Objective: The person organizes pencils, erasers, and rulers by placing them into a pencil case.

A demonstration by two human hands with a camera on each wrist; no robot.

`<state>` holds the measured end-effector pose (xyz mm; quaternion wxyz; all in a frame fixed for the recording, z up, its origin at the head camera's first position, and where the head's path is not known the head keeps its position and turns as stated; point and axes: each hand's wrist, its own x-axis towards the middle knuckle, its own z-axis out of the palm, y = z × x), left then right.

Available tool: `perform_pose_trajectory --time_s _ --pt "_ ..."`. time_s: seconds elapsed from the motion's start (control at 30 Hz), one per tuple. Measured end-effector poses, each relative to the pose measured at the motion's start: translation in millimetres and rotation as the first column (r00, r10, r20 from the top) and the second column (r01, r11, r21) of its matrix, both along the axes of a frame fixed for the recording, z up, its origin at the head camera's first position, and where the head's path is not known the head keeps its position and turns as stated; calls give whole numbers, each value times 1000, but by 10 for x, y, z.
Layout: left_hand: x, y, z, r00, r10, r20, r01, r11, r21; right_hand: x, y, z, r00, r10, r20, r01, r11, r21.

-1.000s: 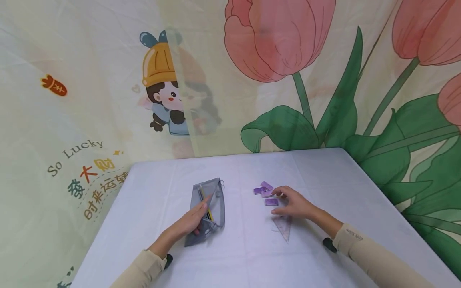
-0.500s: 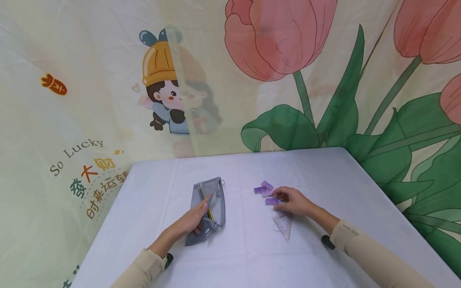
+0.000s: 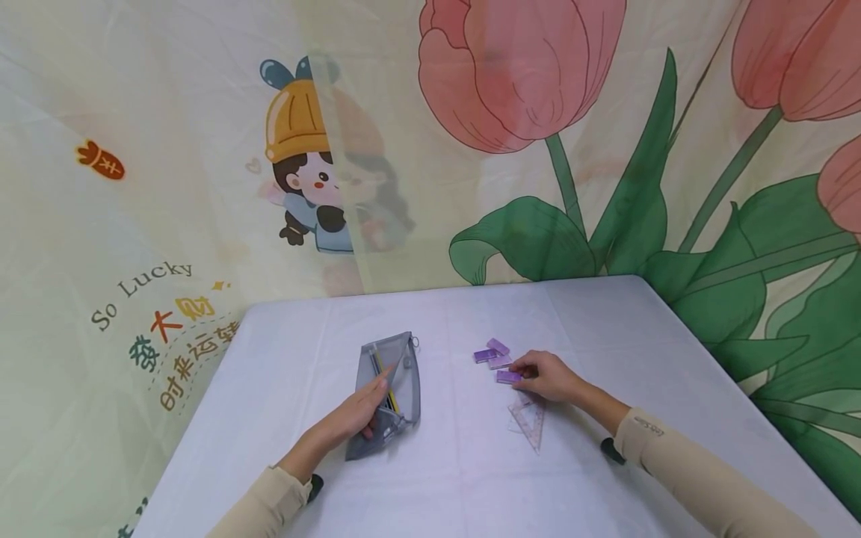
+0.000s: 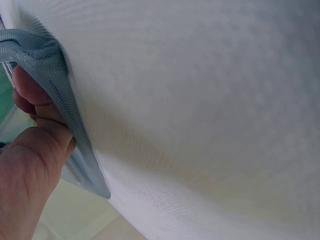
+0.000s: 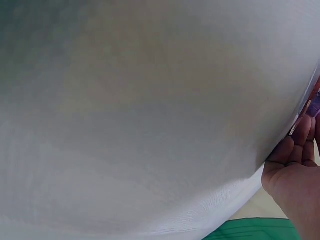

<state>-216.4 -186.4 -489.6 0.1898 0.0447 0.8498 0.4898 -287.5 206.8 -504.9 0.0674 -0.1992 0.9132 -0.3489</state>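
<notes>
A grey see-through pencil case [image 3: 409,388] with a zipper lies left of the table's middle, black and yellow pencils [image 3: 385,379] visible in it. My left hand [image 3: 359,409] grips its left side, the thumb on top; in the left wrist view the fingers curl behind the grey zipper edge [image 4: 70,110]. To the right, my right hand [image 3: 548,376] pinches the right end of the nearest small purple block, likely an eraser [image 3: 506,377], between thumb and fingers. At the right wrist view's edge, the fingertips meet something purple and reddish, mostly cut off.
Several more purple erasers [image 3: 484,356] lie close together just beyond the right hand. A clear triangular ruler [image 3: 530,424] lies just below that hand, partly over another clear piece. All stands on a white-covered table [image 3: 457,486], with a printed curtain [image 3: 403,269] behind it.
The right thumb and fingers have come together from a wide spread onto the end of the nearest purple eraser. The left hand and pencil case have stayed in place.
</notes>
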Motion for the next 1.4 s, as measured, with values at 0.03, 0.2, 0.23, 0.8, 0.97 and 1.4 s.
perform_pose_trajectory --time_s 0.03,0.2,0.23,0.8,0.97,1.4 --pt "0 0 2 1000 1 2 -1 1000 1 -6 2 -3 1000 -4 5 4 1000 3" --pt "-4 -1 -1 1000 4 6 -4 1000 2 -45 16 -10 999 -31 45 31 999 6" --pt "-5 0 -2 1000 4 6 -4 1000 3 -51 18 -8 998 -37 52 37 999 4" --pt "-31 -18 -24 1000 -23 2 23 1000 -12 -39 18 58 993 -66 97 68 997 -20" --pt "-31 -15 -9 1000 -27 9 27 1000 -9 8 -29 89 992 -71 101 78 994 -70" --pt "-25 -2 -1 1000 -22 16 22 1000 -22 85 -405 235 992 -82 96 94 987 -131"
